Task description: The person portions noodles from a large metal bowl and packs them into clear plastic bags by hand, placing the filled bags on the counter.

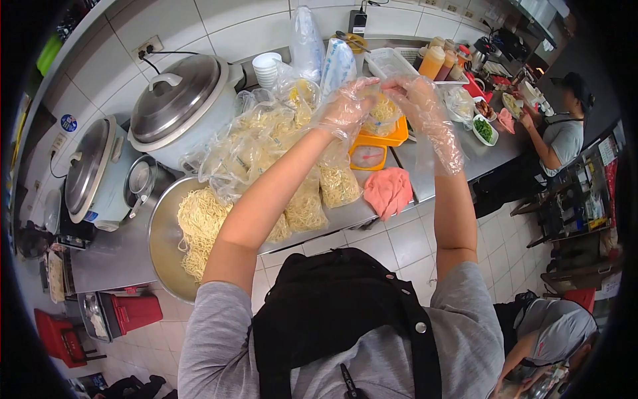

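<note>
Both my hands wear clear loose plastic gloves. My left hand (345, 110) and my right hand (413, 96) are raised over the counter, fingers closed at the upper edge of a clear plastic bag of noodles (383, 112). The bag hangs between them, above or against an orange tray (392, 135); I cannot tell whether it touches. In front of the tray sits an orange-framed dial (367, 157), apparently part of a scale. To the left lie several filled noodle bags (306, 209), heaped together. A big metal bowl (163, 243) holds loose yellow noodles (203, 223).
Two large lidded cookers (176, 100) stand at the left, beside a metal pot (149, 179). A pink cloth (387, 193) lies at the counter's front edge. Sauce bottles (432, 63) and a dish of chopped greens (485, 130) are at the right. A co-worker (561, 126) stands there; another person (551, 332) is at lower right.
</note>
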`<action>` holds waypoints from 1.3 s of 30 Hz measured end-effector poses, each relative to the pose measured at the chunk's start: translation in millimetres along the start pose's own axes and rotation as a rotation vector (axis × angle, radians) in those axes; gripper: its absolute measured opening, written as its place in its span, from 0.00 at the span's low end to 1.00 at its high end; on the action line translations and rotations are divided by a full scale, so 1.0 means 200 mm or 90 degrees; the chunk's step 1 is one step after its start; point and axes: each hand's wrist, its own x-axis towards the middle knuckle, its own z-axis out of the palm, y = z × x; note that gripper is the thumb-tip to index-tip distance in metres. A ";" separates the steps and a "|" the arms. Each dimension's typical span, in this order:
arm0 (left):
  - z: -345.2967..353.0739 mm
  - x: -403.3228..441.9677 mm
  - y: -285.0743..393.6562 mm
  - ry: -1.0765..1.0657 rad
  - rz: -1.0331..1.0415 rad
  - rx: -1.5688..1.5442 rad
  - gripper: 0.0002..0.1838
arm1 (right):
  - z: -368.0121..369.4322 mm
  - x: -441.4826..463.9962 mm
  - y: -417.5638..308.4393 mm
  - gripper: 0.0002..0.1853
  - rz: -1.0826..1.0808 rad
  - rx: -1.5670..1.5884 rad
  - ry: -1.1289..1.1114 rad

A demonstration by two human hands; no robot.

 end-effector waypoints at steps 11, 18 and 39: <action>0.01 -0.06 -0.05 -0.040 0.014 0.031 0.25 | 0.16 -0.04 0.10 0.12 -0.039 -0.039 -0.103; 0.01 -0.09 0.04 -0.044 -0.039 -0.016 0.26 | 0.21 -0.02 -0.01 0.13 0.036 -0.259 -0.220; -0.88 -1.17 0.30 0.216 -0.139 0.170 0.36 | 0.34 -0.19 -0.92 0.12 -0.214 0.169 -0.105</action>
